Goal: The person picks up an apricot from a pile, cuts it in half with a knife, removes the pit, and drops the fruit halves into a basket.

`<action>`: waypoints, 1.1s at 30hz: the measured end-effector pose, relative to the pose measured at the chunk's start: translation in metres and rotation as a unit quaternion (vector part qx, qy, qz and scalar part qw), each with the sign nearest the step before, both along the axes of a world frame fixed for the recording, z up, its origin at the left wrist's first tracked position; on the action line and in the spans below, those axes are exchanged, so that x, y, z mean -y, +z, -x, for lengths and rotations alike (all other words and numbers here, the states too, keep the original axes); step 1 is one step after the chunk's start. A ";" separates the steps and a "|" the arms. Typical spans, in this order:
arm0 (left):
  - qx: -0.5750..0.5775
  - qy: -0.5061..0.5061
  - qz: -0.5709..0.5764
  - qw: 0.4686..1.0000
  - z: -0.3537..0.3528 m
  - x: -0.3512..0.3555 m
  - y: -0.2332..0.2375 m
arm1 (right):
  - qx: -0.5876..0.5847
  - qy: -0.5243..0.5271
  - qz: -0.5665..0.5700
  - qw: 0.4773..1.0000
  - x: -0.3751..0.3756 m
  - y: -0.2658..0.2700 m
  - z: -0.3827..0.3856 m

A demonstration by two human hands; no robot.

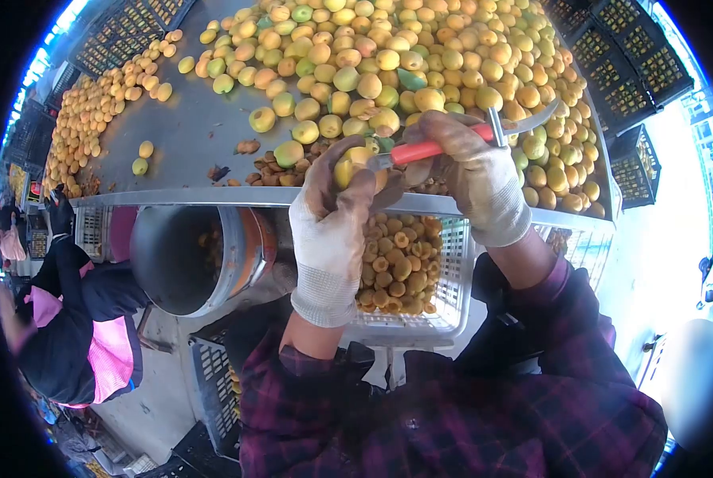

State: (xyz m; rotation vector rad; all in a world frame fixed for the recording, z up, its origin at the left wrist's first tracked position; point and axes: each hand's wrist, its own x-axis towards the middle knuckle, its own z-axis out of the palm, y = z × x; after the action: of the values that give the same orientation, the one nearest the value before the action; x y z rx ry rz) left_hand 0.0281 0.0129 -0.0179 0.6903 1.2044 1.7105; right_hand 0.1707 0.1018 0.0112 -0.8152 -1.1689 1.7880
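**Steel bench crowded with fruit, and a blade close to a gloved thumb**

A steel bench [189,127] ran far and wide, covered by a heap [420,56] of yellow fruit. A white crate [457,275] of halved pieces sat under its near edge, with a grey drum [173,255] to the left. The gloved left hand [332,215] had its grip clamped on 1 apricot [347,169] just above the bench edge. The right hand [472,179] had its grip closed round a red-handled knife [420,150]. The knife's left metal end met that fruit, while a curved blade jutted right.

A slip seemed the likeliest mishap. Slick gloves or a hard stone could send steel into the left thumb. A loosened hold could also drop the fruit uncut into the crate. Another person [77,334] stood well apart at the left.
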 end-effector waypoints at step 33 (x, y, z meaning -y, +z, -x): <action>0.177 -0.024 0.043 0.983 0.000 -0.010 -0.017 | 0.232 0.006 -0.263 0.937 -0.017 0.005 0.013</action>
State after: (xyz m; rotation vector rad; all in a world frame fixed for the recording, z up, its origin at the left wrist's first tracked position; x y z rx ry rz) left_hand 0.0281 0.0230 -0.0350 0.3401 0.9952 1.6475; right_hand 0.1580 0.1184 0.0165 -0.9201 -1.8556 1.2143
